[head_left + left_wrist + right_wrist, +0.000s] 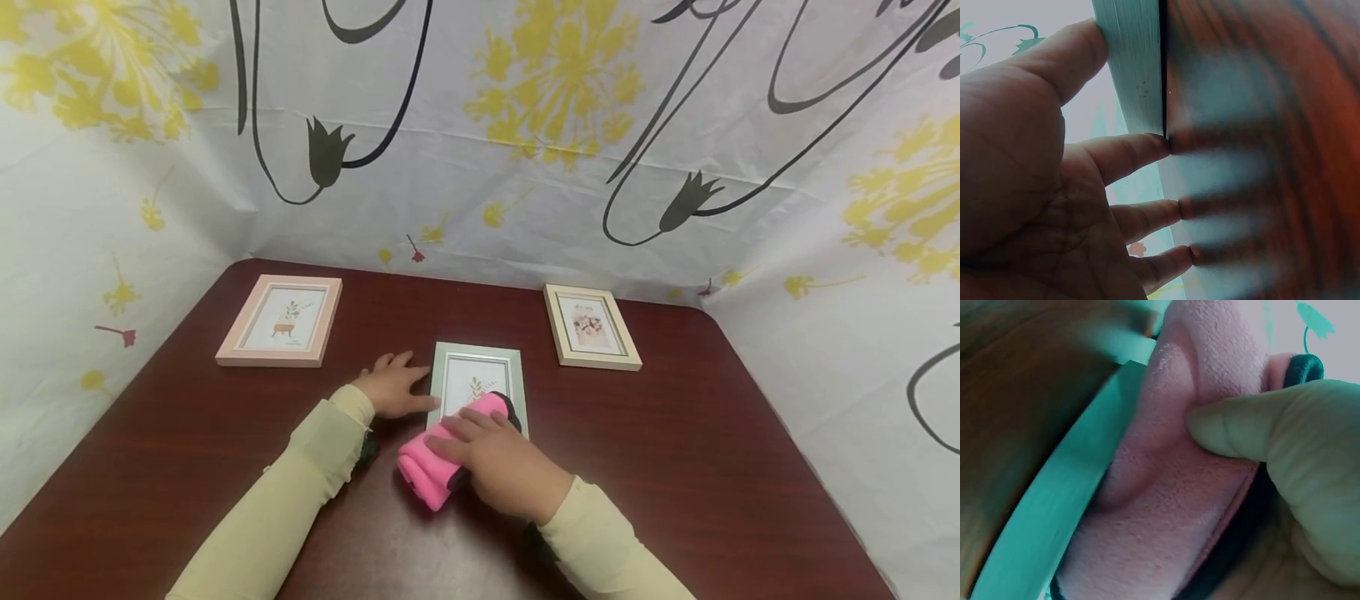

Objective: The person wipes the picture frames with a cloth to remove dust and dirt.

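Observation:
A pale green picture frame (pixel 480 350) with a plant print lies flat on the table, its near part covered by a folded pink cloth (pixel 426 465) with dark edging. My right hand (pixel 513 468) grips this cloth over the frame; the right wrist view shows the thumb (pixel 1229 428) pressed into the plush fabric beside the frame's edge (pixel 1054 506). At the frame's left side rests my left hand (pixel 392 390), fingers spread. In the left wrist view its thumb touches the frame's side (pixel 1132 69) and the straight fingertips (pixel 1154 147) meet the tabletop.
Toward the back left of the dark red wooden table (pixel 630 467) lies a pink picture frame (pixel 228 354). A cream picture frame (pixel 600 360) lies toward the back right. Patterned white sheeting (pixel 435 108) with yellow flowers stands behind the table and along both sides.

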`<state>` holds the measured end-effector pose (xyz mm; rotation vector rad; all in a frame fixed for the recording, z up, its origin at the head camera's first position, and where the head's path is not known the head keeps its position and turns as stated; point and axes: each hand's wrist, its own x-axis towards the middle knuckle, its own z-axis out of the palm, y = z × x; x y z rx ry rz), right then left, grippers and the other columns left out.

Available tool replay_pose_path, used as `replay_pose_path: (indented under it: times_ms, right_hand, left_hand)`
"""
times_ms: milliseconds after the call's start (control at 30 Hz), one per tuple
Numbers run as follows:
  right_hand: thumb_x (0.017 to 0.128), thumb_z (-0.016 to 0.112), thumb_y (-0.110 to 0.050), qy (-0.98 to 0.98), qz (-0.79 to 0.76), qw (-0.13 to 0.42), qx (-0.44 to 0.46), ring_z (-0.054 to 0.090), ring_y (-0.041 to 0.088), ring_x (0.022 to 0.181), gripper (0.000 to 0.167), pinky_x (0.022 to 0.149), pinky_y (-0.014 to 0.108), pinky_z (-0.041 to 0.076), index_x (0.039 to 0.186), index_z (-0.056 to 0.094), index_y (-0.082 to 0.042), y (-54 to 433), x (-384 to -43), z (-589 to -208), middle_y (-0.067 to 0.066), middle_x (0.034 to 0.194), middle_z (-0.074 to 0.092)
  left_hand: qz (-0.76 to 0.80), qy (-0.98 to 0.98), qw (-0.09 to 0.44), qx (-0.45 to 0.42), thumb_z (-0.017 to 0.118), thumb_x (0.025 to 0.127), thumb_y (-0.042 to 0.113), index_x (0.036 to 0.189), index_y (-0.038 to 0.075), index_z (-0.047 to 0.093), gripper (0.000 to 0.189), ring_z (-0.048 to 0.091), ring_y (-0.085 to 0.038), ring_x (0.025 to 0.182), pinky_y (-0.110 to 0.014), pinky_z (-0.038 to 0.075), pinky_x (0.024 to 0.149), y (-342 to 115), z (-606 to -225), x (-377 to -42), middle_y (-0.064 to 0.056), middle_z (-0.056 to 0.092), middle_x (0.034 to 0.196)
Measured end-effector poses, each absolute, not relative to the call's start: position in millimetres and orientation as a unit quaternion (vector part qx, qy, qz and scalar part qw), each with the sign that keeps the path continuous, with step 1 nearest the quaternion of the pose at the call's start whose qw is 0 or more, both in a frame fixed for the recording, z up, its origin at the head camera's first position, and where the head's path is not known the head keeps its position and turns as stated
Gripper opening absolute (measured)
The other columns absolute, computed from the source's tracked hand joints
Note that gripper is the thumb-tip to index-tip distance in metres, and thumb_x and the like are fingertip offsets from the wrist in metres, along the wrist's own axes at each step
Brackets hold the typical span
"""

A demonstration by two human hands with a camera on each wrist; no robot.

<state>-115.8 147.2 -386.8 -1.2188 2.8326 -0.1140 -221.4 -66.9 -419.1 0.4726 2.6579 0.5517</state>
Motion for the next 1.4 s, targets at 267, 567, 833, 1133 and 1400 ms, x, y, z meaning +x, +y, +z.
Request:
replay_pose_path:
  times_ms: [267,567,833,1133,1400]
  right_hand:
    - [0.086,0.059,0.004,0.928,-0.037,0.047,-0.367,0.055,0.026,0.124,0.050,0.103,0.046,0.043,0.126,0.070,-0.023,158.2,-116.2,-376.0,0.003,0.127,0.064]
    - [0.087,0.066,0.001,0.944,-0.057,0.042,-0.321,0.062,0.018,0.091,0.034,0.081,0.033,0.051,0.109,0.076,-0.022,176.8,-119.6,-366.9,-0.001,0.095,0.066]
    - [0.087,0.057,0.006,0.920,-0.047,0.027,-0.388,0.051,0.029,0.129,0.058,0.107,0.048,0.040,0.138,0.062,-0.024,153.6,-120.4,-383.1,0.007,0.136,0.059]
    - [0.087,0.055,0.007,0.918,-0.025,0.052,-0.393,0.042,0.029,0.138,0.064,0.111,0.049,0.034,0.141,0.058,-0.026,151.2,-118.2,-386.3,0.004,0.144,0.054]
    - [0.080,0.061,0.010,0.931,-0.069,0.031,-0.358,0.063,0.018,0.098,0.035,0.086,0.032,0.050,0.092,0.075,-0.020,178.8,-120.6,-369.6,0.000,0.102,0.067]
  left_hand:
    - [0.200,0.945,0.194,0.171,0.059,0.092,0.056,0.151,0.011,0.044,0.075,0.015,-0.049,0.144,-0.073,0.017,0.107,-65.8,-416.8,-221.2,-0.024,0.022,0.159]
    - [0.204,0.944,0.197,0.167,0.060,0.093,0.054,0.151,0.010,0.043,0.075,0.014,-0.049,0.144,-0.072,0.016,0.108,-67.3,-415.8,-219.1,-0.024,0.021,0.160]
    - [0.200,0.944,0.199,0.173,0.059,0.093,0.055,0.151,0.010,0.042,0.075,0.014,-0.051,0.144,-0.074,0.016,0.106,-68.9,-416.1,-218.4,-0.025,0.021,0.159]
    - [0.198,0.945,0.196,0.173,0.059,0.094,0.055,0.151,0.010,0.043,0.075,0.014,-0.051,0.144,-0.073,0.016,0.107,-66.8,-415.0,-219.2,-0.025,0.021,0.159]
    - [0.204,0.943,0.199,0.172,0.059,0.094,0.053,0.152,0.010,0.042,0.074,0.013,-0.050,0.144,-0.073,0.015,0.107,-64.8,-414.5,-218.7,-0.024,0.020,0.160]
